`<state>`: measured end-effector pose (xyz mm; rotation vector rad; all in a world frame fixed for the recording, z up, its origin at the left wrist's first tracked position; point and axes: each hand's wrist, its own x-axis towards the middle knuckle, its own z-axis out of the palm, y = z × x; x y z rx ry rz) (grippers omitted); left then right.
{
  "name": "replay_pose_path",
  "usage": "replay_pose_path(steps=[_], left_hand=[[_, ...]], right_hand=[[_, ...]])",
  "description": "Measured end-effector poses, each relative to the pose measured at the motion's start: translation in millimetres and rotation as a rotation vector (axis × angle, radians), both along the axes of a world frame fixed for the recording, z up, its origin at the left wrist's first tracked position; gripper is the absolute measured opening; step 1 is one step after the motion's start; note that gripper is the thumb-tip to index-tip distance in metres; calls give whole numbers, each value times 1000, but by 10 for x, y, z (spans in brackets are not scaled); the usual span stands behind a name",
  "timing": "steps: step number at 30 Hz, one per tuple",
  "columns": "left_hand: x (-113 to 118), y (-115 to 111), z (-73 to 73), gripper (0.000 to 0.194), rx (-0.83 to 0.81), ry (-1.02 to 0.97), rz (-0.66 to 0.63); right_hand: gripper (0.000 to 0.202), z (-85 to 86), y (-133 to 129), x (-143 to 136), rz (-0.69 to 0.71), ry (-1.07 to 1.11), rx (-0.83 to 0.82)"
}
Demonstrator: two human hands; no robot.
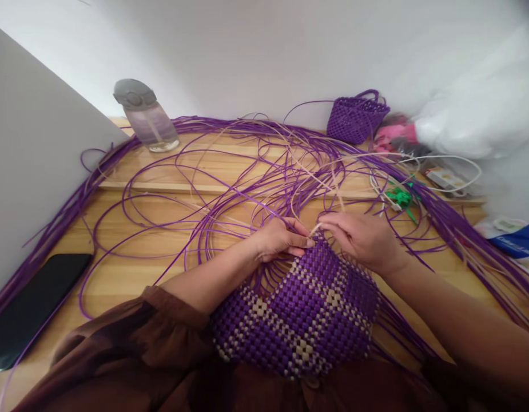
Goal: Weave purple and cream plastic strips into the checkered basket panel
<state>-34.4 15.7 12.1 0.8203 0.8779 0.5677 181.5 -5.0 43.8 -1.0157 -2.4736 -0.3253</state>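
Work partway along, by my reading. Woven piece (285,320) sits close against the wearer's front, at 6 o'clock in the view, its upper corner pointing to 12. Done: a dense, closed section of purple knots, crossed by beige lines; 3 pale blocks show clearly where lines meet. Left: long loose strands (457,229) sweep from 9 through 12 to 4 o'clock, not woven in. A gap with bare purple loops opens at the piece's 11 o'clock side, so that edge looks unfinished. Total remaining: cannot tell; the lower part is cut off by dark clothing.

Left hand (281,239), at the piece's 11 o'clock: narrow, thumb and finger pinching the upper corner. Right hand (365,237), at 1 o'clock: fingers closed on a beige strand (316,229) at that same corner.

Materials: strands look like smooth, slightly glossy plastic cord, thin and springy, holding wide curves. Weave is pebbly, small rounded bumps in tight rows; panel bulges softly. Tabletop (122,280) pale grained wood.

Surroundings, taken from the piece: black phone (36,309), flat slab, at 9; clear bottle (148,117) with grey lid at 11; small purple basket (350,123), open mesh with handle, at 1; bright green item (400,196) at 2, identity unclear.
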Motion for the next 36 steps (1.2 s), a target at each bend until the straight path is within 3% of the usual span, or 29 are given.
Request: replay_pose_path(steps=[3, 5, 10, 15, 17, 24, 31, 36], left_hand=[[-46, 18, 13, 39, 130, 124, -68], [-75, 22, 32, 40, 226, 189, -140], [-90, -1, 73, 42, 227, 156, -184], [-52, -31, 104, 41, 205, 98, -114], [-46, -36, 112, 44, 173, 86, -86], [-39, -50, 98, 48, 157, 41, -95], [40, -120, 98, 45, 167, 71, 5], [94, -159, 100, 28, 183, 104, 66]], right_hand=[[20, -5, -33, -43, -229, -55, -224], [22, 25, -61, -97, -295, -63, -332], [21, 250, -78, -207, -306, 142, -586], [13, 391, -28, -287, -380, 437, -1156], [11, 397, -31, -330, -398, 533, -1275], [17, 295, -90, -450, -339, 636, -1212], [18, 205, -109, -470, -398, 759, -1265], [15, 213, -181, -526, -431, 683, -1255]])
